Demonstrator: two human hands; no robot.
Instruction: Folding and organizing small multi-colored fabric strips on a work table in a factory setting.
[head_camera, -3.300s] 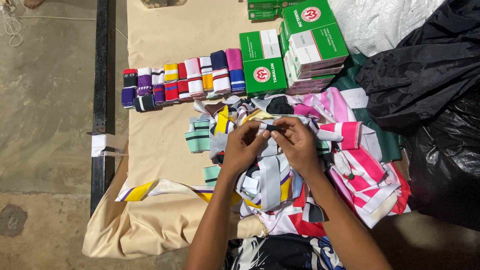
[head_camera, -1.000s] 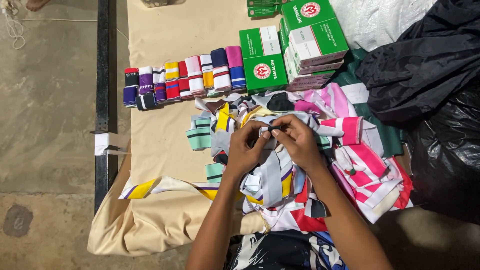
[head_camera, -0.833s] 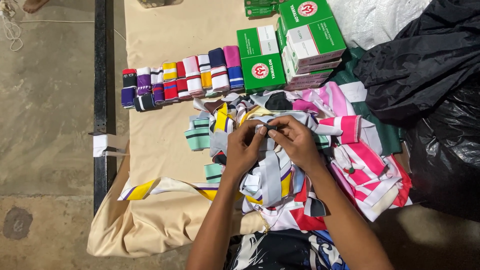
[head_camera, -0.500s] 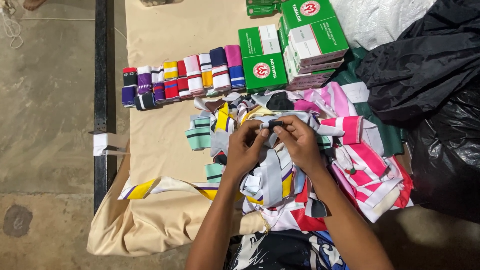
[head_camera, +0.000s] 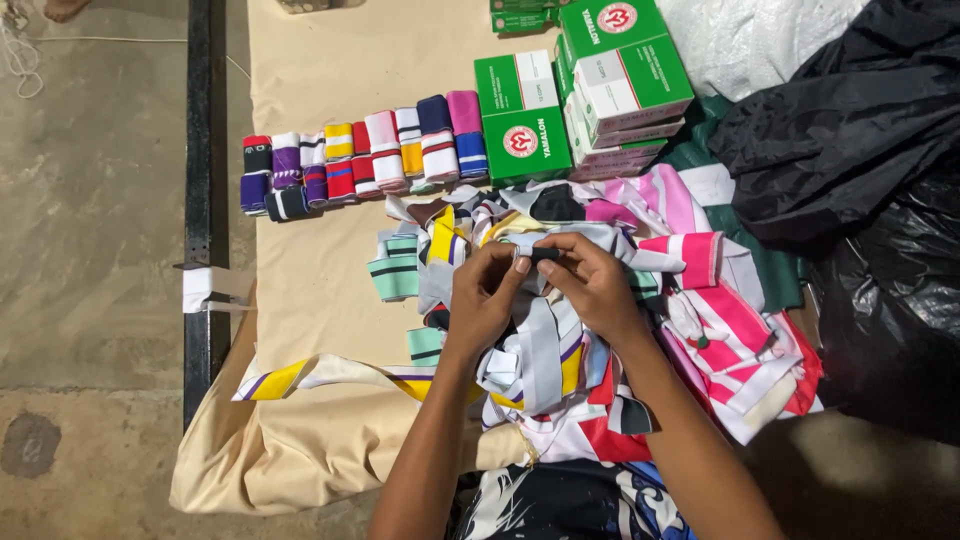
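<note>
Grey ribbed fabric, a long knitted strip (head_camera: 545, 345), is hanging down from between both hands and trailing onto the heap of striped collar strips (head_camera: 600, 330) below them. The left hand (head_camera: 485, 295) and the right hand (head_camera: 590, 285) are meeting just above that heap, their fingers (head_camera: 520, 262) pinching closed on the top end of the grey strip, which is looking rolled or folded into a small dark wad; how tightly it is wound I cannot tell. The heap is lying on a tan cloth (head_camera: 330, 60) that is covering the table. Beyond the heap, a row of rolled strips (head_camera: 365, 160) in purple, red, yellow, white, navy and pink is standing side by side. To the right of that row, a flat green carton (head_camera: 520, 120) with a white panel and a round red-and-white emblem is lying just beside the heap's far edge, and a stack of similar green-and-white cartons (head_camera: 620, 75) is sitting next to it, further right. Right of the heap, crumpled black plastic bags (head_camera: 860, 180) are piling up. A loose yellow, white and purple strip (head_camera: 320, 375) is lying left of the heap, near the cloth's edge.
</note>
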